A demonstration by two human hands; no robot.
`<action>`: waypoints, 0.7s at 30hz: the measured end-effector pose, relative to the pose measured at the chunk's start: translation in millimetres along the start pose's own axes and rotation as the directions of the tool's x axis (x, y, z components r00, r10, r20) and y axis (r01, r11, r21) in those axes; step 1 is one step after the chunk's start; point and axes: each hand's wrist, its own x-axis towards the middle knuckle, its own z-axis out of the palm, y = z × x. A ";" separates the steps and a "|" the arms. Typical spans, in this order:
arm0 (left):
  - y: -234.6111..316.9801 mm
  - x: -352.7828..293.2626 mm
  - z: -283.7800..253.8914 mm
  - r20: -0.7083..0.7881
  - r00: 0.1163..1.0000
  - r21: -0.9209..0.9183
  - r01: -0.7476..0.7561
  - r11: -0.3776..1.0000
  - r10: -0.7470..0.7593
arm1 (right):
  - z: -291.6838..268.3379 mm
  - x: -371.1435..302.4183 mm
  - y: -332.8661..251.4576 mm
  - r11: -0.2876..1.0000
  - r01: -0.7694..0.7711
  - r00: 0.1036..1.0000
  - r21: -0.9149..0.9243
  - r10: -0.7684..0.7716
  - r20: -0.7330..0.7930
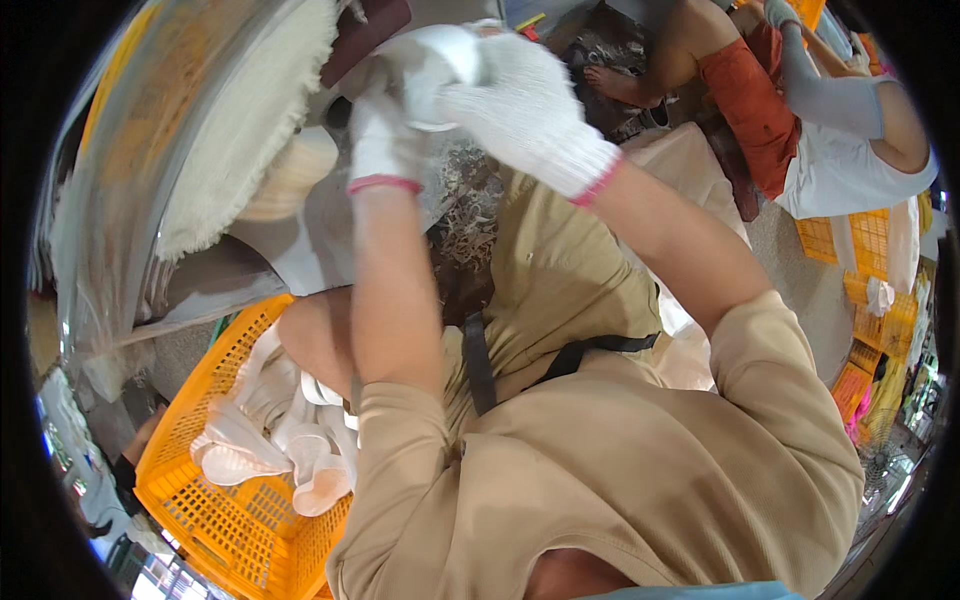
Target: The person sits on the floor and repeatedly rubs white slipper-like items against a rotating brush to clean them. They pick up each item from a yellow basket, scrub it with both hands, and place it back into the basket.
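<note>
Both hands wear white knit gloves with pink cuffs and are raised together at the top middle. Between them is a smooth white curved piece [440, 65], blurred and partly covered by the gloves, so its kind is unclear. My right hand [530, 105] is closed on its right side. On the left, my left hand [385, 140] grips its lower left part, smeared by motion. Just beyond them sits a dark red block [372, 38]. To the left stands a wheel-like part with a fuzzy white edge [255, 130].
An orange crate [245, 535] by my left leg holds several pale sole-like pieces [290, 440]. Clear plastic film [110, 220] hangs at far left. White shavings [465, 195] lie below my hands. A co-worker in orange shorts [750, 110] sits at upper right, near yellow crates [845, 245].
</note>
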 end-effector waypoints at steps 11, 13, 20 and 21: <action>-21.5 -101.8 -10.0 -0.218 0.955 0.754 0.033 0.656 0.203 | 39.8 40.3 7.1 0.969 -0.247 0.933 -0.012 0.241 0.267; -25.2 -66.2 7.8 -0.153 0.928 0.200 -0.307 0.930 0.339 | 15.0 14.0 -14.6 0.996 -0.053 0.970 0.072 0.034 0.241; -18.0 -55.5 -27.8 0.078 0.996 -0.002 -0.034 0.999 0.034 | -23.7 -42.1 3.1 0.570 0.678 0.734 -0.464 -0.495 0.465; -19.4 -74.5 -30.3 0.205 0.978 0.066 0.016 0.998 -0.029 | -15.7 -48.1 12.1 0.625 0.690 0.715 -0.365 -0.509 0.480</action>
